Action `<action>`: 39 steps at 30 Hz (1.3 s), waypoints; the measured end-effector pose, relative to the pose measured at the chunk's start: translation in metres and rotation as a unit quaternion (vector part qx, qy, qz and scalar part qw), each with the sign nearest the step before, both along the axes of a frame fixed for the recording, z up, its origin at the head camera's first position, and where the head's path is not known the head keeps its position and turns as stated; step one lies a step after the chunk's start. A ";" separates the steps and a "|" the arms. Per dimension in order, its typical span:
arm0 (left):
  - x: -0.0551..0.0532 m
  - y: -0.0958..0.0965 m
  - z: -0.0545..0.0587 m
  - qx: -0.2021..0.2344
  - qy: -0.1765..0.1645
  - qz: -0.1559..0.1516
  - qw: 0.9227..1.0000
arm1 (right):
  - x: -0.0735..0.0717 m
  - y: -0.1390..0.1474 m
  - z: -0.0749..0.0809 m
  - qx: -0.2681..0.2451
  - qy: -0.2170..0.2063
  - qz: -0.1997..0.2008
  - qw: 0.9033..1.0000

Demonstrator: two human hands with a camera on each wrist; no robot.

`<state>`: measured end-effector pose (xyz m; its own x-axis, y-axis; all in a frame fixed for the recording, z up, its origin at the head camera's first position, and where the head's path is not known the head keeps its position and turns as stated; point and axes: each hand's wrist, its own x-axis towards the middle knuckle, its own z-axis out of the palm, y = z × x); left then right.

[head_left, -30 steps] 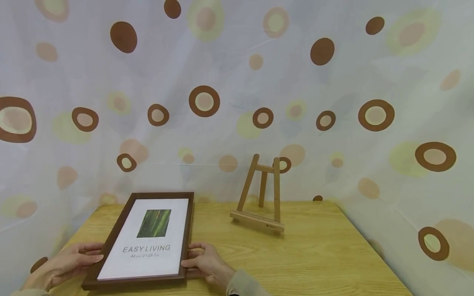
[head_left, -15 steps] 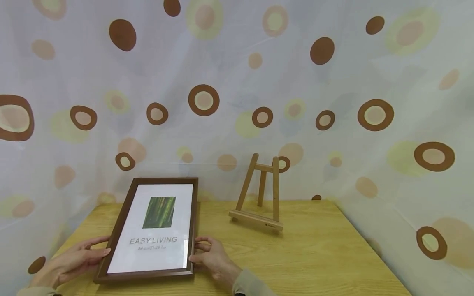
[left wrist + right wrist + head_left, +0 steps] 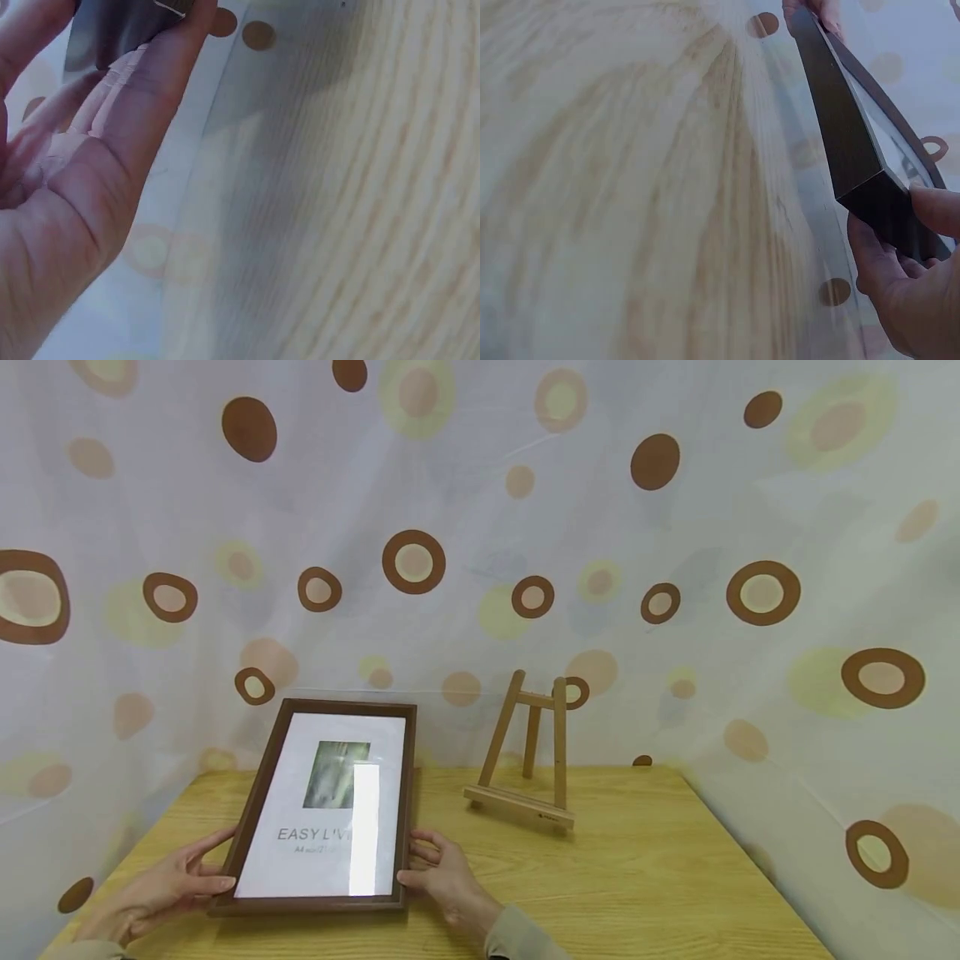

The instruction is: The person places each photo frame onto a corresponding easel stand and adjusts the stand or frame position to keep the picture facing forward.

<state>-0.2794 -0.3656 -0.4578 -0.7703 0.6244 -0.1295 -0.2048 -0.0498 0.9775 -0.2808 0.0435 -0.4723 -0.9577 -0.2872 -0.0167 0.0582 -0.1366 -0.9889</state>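
A dark brown picture frame [image 3: 410,777] with a white sheet reading "EASY LIVING" and a small green picture is held at the left of the head view, its far end tipped up. My left hand [image 3: 168,887] grips its left side near the lower corner, thumb on the front edge. On the opposite side my right hand [image 3: 448,878] pinches the right edge near the lower corner, fingers behind. In the right wrist view the frame's lower edge [image 3: 832,112] shows above the table. A bright reflection covers part of the glass and lettering. To the right stands a small wooden easel [image 3: 519,806].
The light wood table [image 3: 637,877] lies beneath everything. A white curtain [image 3: 465,468] with brown, yellow and peach circles hangs behind the table and along both sides. The easel's front ledge faces the near side of the table.
Both hands have moved the picture frame up and to the right, tilting its far end higher. A glare has spread across the glass. The easel stays where it was.
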 end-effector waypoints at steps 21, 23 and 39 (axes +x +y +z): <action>-0.013 0.035 0.001 0.006 0.123 0.044 0.991 | -0.021 0.022 0.012 0.052 0.070 -0.008 0.996; -0.015 0.041 0.001 -0.012 0.130 0.058 0.990 | -0.022 0.025 0.012 0.037 0.076 -0.005 0.996; -0.026 0.082 0.005 -0.165 0.152 0.184 0.957 | -0.028 0.052 0.015 0.035 0.066 0.014 0.997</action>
